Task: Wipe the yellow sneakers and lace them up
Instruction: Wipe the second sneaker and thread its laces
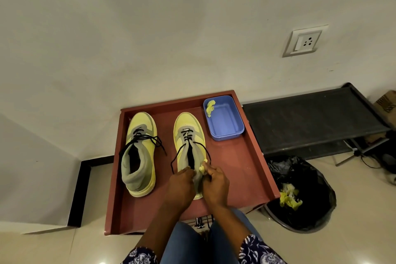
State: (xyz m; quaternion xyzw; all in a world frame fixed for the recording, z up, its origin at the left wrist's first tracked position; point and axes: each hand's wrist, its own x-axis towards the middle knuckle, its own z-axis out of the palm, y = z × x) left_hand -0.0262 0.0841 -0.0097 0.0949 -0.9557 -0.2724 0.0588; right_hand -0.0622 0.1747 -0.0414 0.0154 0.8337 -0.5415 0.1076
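Both hands meet at the heel collar of the right sneaker: the left hand grips the grey collar, the right hand pinches a small yellow wipe against it. The shoe's long axis runs straight away from the fingers, its loose laces trailing just beyond them. The heel is hidden. Farther left, well apart, stands the other sneaker.
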